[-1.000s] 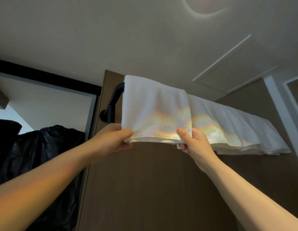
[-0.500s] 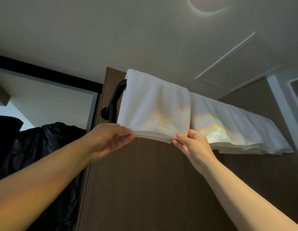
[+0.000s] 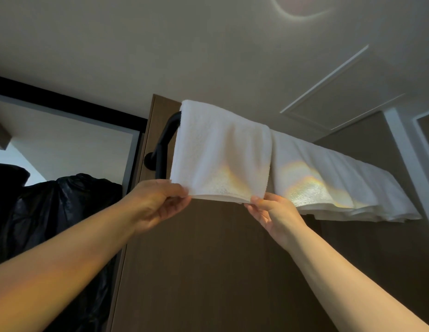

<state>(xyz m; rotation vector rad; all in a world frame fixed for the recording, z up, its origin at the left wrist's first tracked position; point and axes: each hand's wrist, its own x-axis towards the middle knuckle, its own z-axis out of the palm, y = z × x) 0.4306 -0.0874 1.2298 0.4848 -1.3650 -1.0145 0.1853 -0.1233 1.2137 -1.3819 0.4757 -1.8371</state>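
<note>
A small white folded towel (image 3: 220,152) hangs over the left end of a black rail (image 3: 165,140) high on a brown wall panel. My left hand (image 3: 158,202) pinches the towel's lower left corner between thumb and fingers. At the lower right corner my right hand (image 3: 273,212) pinches the hem. Both arms reach upward. A larger white towel (image 3: 340,178) is draped along the rail to the right, touching the small one's edge.
The brown wall panel (image 3: 208,271) fills the space below the rail. A black plastic bag or cover (image 3: 55,224) bulges at the left in front of a doorway. The ceiling has a hatch outline (image 3: 335,97) at the upper right, and a white frame (image 3: 405,149) runs down the right.
Both hands have slid lower to the small towel's bottom hem, and their grip has narrowed to a pinch at the corners. The towel hangs a little straighter.
</note>
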